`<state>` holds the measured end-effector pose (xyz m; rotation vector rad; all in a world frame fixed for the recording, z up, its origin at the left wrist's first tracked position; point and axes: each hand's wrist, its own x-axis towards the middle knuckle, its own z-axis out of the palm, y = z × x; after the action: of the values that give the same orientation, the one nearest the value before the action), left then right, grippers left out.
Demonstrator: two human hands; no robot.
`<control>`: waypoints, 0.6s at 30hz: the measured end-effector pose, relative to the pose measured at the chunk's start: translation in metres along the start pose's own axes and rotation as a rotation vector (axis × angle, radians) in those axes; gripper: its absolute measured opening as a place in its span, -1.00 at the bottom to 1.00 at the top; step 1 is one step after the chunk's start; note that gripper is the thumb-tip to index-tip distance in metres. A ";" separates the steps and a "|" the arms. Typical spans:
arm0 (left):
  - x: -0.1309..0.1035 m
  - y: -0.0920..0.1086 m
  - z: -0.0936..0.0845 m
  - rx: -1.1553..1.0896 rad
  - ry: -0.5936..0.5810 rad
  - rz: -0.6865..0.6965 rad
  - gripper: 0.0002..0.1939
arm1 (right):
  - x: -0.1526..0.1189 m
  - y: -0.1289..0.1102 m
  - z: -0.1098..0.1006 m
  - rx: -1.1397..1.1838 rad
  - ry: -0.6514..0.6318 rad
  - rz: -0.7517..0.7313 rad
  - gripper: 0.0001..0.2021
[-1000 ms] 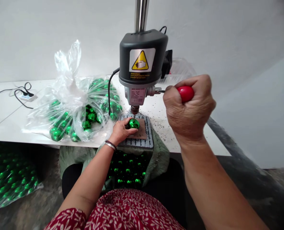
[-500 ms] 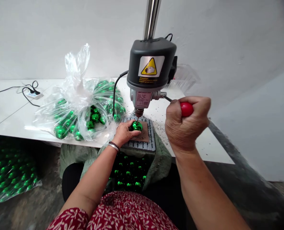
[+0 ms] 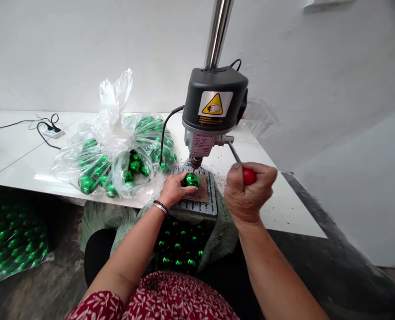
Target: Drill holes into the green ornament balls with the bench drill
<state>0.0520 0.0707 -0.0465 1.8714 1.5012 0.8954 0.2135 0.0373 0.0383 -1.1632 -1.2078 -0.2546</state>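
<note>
A shiny green ball (image 3: 192, 180) sits on a brown pad (image 3: 202, 192) on the base of a small drill press (image 3: 215, 100). My left hand (image 3: 175, 190) grips the ball from its left side, thumb in front and fingers behind. The drill bit (image 3: 193, 170) points down at the top of the ball; whether it has entered the ball I cannot tell. On the right, my right hand (image 3: 249, 191) is wrapped round the red knob (image 3: 249, 176) of the press's feed lever (image 3: 234, 152).
A clear plastic bag (image 3: 113, 138) of green balls stands left of the press on the white table (image 3: 27, 171). More balls fill a bag (image 3: 13, 235) at lower left and an opening (image 3: 179, 242) below the press. A power strip (image 3: 53, 132) lies at back left; dark shavings surround the base.
My right hand has pulled the lever's red knob downward and to the left. My left hand still grips the ball under the bit. The whole view has shifted slightly.
</note>
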 end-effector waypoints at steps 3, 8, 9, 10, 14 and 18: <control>-0.001 0.002 0.000 0.035 0.023 -0.016 -0.44 | 0.029 -0.012 0.003 0.020 -0.027 0.019 -0.77; -0.015 0.007 -0.002 -0.014 0.054 -0.008 -0.53 | 0.084 -0.034 0.012 0.029 -0.176 0.129 -0.83; -0.021 0.008 -0.004 -0.024 0.056 -0.007 -0.53 | 0.089 -0.035 0.013 0.024 -0.184 0.147 -0.84; -0.028 0.009 -0.006 -0.025 0.055 -0.009 -0.51 | 0.091 -0.036 0.014 0.019 -0.187 0.161 -0.85; -0.060 0.014 -0.025 -0.032 -0.028 0.023 -0.41 | 0.087 -0.036 0.014 0.011 -0.190 0.189 -0.86; -0.084 0.020 -0.051 -0.027 -0.125 0.067 -0.37 | 0.085 -0.035 0.016 0.002 -0.184 0.191 -0.87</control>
<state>0.0109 -0.0139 -0.0122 1.9309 1.3525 0.8085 0.2139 0.0681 0.1266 -1.3128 -1.2459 -0.0022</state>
